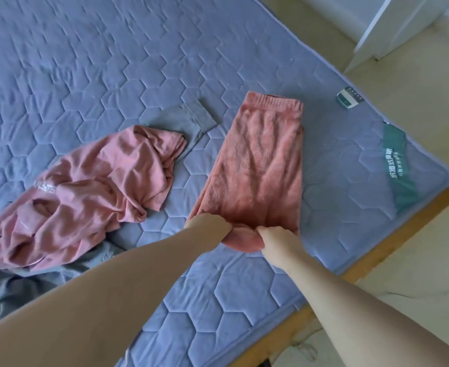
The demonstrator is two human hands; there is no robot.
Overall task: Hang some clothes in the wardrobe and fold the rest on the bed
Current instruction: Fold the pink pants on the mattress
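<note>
Pink fleece trousers [260, 165] lie flat on blue quilted mattress [85, 62] near its right edge, waistband at the far end. Left hand [210, 226] and right hand [273, 241] both grip the near end, fingers curled into the fabric. Crumpled pink shirt [85, 186] lies to the left, on top of grey garment [189, 120]. Small box [347, 98] sits at the mattress edge.

- On mattress [85, 62], centre: fleece trousers [260, 165], waistband toward 12 o'clock.
- At trousers' 9 o'clock, apart: crumpled shirt [85, 186], atop second garment [189, 120].
- At 1 o'clock, near mattress edge: small box [349, 98].
- At 3 o'clock, on mattress corner: sewn label [399, 168].
</note>
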